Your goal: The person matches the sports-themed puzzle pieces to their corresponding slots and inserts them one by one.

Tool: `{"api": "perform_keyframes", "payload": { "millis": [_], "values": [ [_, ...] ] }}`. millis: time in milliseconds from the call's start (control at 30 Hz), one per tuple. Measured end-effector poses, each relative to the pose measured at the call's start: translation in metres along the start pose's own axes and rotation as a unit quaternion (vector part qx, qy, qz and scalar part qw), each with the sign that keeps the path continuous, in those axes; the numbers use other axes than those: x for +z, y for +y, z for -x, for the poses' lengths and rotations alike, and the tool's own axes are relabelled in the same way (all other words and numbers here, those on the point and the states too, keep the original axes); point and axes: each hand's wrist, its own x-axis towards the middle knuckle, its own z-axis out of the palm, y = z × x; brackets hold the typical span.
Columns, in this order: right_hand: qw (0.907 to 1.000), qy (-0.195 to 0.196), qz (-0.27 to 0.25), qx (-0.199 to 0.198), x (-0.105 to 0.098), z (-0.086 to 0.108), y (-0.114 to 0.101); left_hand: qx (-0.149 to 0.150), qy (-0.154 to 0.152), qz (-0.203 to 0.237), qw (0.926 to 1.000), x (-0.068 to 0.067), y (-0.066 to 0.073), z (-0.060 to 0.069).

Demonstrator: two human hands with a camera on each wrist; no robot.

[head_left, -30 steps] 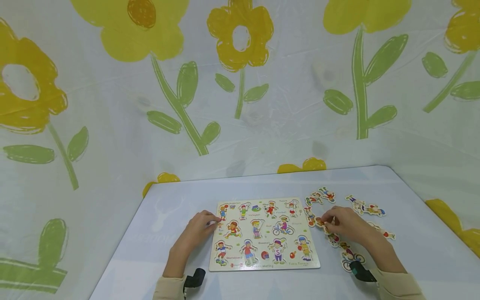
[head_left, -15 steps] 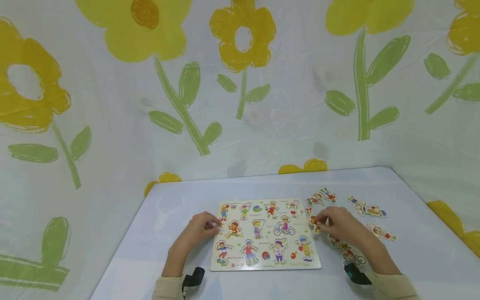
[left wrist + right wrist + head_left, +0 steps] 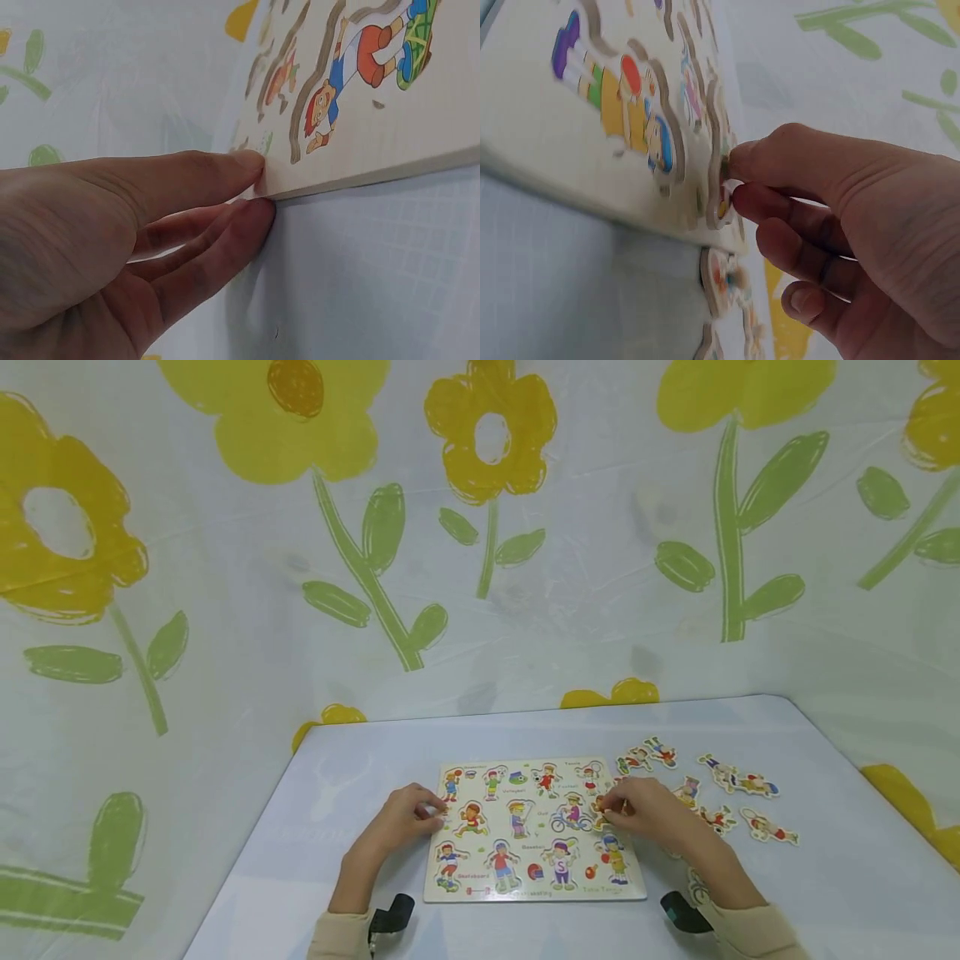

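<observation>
A wooden peg puzzle board [image 3: 547, 893], printed with sports figures in cut-out recesses, lies flat on the table. My left hand [image 3: 405, 818] pinches its left edge; in the left wrist view, the thumb [image 3: 244, 163] rests on top and the fingers sit against the side. Over the board's right part, my right hand [image 3: 645, 810] holds a figure-shaped puzzle piece [image 3: 721, 206] between thumb and fingertips. That piece is tilted beside the cyclist recess and mostly hidden by the fingers, so its picture is unclear.
Several loose puzzle pieces lie right of the board, among them a tennis figure [image 3: 768, 827], a joined-looking pair [image 3: 738, 777] and a cluster at the back [image 3: 648, 756]. Part of a bicycle piece [image 3: 697, 885] shows under the right forearm. A flowered curtain [image 3: 585, 610] hangs behind the table.
My right hand has moved left from the loose pieces onto the board's right side, bringing one piece along. The left hand has stayed at the board's left edge.
</observation>
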Motion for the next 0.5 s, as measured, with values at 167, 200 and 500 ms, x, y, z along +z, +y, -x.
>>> {"api": "perform_keyframes", "payload": {
  "millis": [167, 200, 500],
  "values": [
    [0.9999, -0.009, 0.007, -0.008, 0.005, -0.009, -0.013, -0.004, 0.004, 0.004, 1.0000, -0.001, 0.000, 0.001],
    [0.9998, -0.008, 0.011, -0.013, 0.007, -0.011, -0.016, -0.003, 0.004, 0.005, 1.0000, -0.001, 0.000, 0.001],
    [0.9981, 0.000, 0.024, -0.057, 0.028, -0.029, -0.036, 0.006, 0.001, 0.024, 0.9997, 0.000, 0.002, 0.000]
  ]
}}
